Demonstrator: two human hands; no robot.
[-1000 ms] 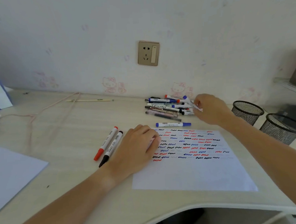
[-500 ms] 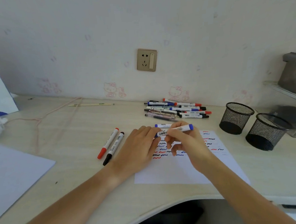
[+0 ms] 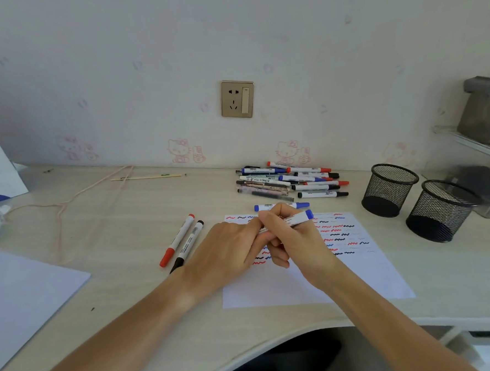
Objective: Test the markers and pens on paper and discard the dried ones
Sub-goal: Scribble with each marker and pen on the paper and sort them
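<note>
A white sheet of paper (image 3: 358,276) with red, blue and black squiggles lies on the desk in front of me. My right hand (image 3: 296,239) grips a white marker with a blue end (image 3: 300,218) above the sheet. My left hand (image 3: 227,246) meets it from the left, its fingertips pinching the marker's near end, which is hidden. Another blue marker (image 3: 299,205) lies just behind the paper. A pile of pens and markers (image 3: 289,181) lies near the wall. A red marker (image 3: 178,240) and a black marker (image 3: 188,244) lie side by side left of my left hand.
Two black mesh cups (image 3: 389,189) (image 3: 440,210) stand at the right. A second white sheet (image 3: 24,296) lies at the left. A pink cord (image 3: 75,195) and a thin stick (image 3: 148,177) lie at the back left. The desk's curved front edge (image 3: 276,337) is near me.
My right hand took a blue-ended marker from the pile and brought it over the paper. My left hand lifted off the sheet and now pinches the marker's near end.
</note>
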